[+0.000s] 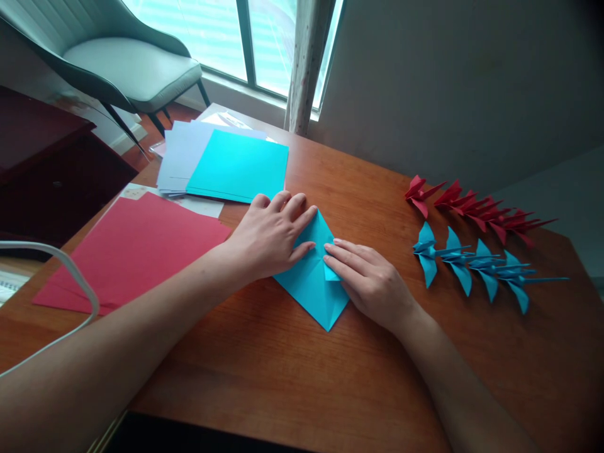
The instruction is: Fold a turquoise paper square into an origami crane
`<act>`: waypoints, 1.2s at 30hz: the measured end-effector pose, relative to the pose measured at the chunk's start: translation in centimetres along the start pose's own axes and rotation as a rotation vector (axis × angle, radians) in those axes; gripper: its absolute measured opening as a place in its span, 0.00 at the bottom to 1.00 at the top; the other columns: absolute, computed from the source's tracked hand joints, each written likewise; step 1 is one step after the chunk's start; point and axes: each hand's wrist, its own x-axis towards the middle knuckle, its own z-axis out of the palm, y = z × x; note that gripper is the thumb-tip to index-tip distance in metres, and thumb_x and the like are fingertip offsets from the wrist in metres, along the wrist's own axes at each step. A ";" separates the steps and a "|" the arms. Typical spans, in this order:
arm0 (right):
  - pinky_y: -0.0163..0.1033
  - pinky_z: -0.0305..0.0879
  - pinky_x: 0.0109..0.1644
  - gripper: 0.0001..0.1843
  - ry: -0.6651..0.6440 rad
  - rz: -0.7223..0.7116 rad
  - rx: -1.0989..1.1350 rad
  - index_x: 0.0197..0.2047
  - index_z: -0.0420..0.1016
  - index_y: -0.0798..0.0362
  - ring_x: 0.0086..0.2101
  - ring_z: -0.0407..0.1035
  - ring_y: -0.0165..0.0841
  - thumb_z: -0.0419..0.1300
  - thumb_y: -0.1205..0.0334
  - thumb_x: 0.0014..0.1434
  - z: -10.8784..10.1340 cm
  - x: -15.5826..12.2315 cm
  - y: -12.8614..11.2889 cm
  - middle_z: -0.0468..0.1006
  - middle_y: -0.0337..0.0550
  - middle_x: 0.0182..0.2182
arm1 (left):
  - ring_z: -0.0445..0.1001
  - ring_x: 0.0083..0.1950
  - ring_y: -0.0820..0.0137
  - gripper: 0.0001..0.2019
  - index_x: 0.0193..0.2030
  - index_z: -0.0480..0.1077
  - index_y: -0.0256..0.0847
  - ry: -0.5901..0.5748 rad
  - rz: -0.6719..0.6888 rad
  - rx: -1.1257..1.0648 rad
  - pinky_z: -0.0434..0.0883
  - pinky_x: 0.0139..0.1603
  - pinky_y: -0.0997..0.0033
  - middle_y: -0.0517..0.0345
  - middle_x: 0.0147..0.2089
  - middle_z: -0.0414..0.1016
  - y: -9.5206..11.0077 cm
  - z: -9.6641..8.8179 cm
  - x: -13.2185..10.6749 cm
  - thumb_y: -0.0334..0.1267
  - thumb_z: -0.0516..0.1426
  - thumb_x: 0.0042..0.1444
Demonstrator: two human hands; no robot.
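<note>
I have the left hand (278, 236) lying spread over the upper left part of a folded blue paper (316, 296), thumb apart from the fingers and palm down. The right hand (372, 280) comes in from the other side with its fingers straight and close together, tips on the paper beside a small folded flap (331, 275); its thumb is hidden from me, so I cannot tell whether it pinches anything. The paper sits on the wooden counter (264, 371), between both hands, one corner pointing towards the near edge and creases running across its face.

Left of it I see red sheets (136, 251), partly behind the left forearm. Farther back, blue sheets (240, 165) overlap pale sheets (182, 148). Over on the right stand red folded birds (491, 212) (one sits slightly apart from its row) and, nearer, a row of blue folded birds (486, 263).
</note>
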 end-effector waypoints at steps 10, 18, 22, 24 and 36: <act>0.51 0.71 0.62 0.16 -0.001 -0.003 -0.013 0.56 0.77 0.59 0.59 0.71 0.46 0.55 0.70 0.68 0.1 0.1 0.0 0.78 0.51 0.58 | 0.55 0.73 0.50 0.25 0.69 0.61 0.29 -0.011 0.091 0.075 0.64 0.62 0.49 0.40 0.75 0.56 3.5 -2.1 -1.2 0.40 0.46 0.70; 0.50 0.71 0.61 0.16 -0.004 -0.007 -0.025 0.55 0.78 0.60 0.59 0.72 0.45 0.54 0.69 0.69 0.0 0.2 -0.1 0.78 0.51 0.57 | 0.58 0.72 0.47 0.26 0.69 0.62 0.30 -0.086 0.096 -0.004 0.64 0.62 0.46 0.40 0.74 0.57 4.2 -1.2 -1.7 0.42 0.43 0.71; 0.51 0.72 0.61 0.16 0.000 -0.011 -0.026 0.55 0.77 0.60 0.59 0.72 0.45 0.54 0.69 0.69 0.1 0.1 0.0 0.78 0.51 0.57 | 0.58 0.72 0.47 0.26 0.69 0.62 0.30 -0.093 0.099 -0.018 0.62 0.65 0.45 0.39 0.75 0.56 4.0 -1.1 -1.7 0.42 0.43 0.71; 0.51 0.71 0.61 0.16 0.004 -0.011 -0.023 0.56 0.77 0.59 0.59 0.71 0.45 0.54 0.69 0.69 0.2 0.1 0.0 0.78 0.51 0.57 | 0.58 0.72 0.47 0.26 0.69 0.62 0.30 -0.095 0.103 -0.024 0.62 0.65 0.45 0.39 0.74 0.57 3.9 -1.2 -1.7 0.43 0.44 0.71; 0.51 0.71 0.62 0.17 0.009 -0.013 0.007 0.57 0.77 0.60 0.60 0.71 0.45 0.55 0.69 0.68 0.3 0.0 0.1 0.78 0.52 0.57 | 0.59 0.71 0.47 0.27 0.68 0.62 0.32 -0.121 0.155 -0.029 0.63 0.63 0.48 0.37 0.73 0.59 2.8 -1.8 -1.4 0.47 0.47 0.70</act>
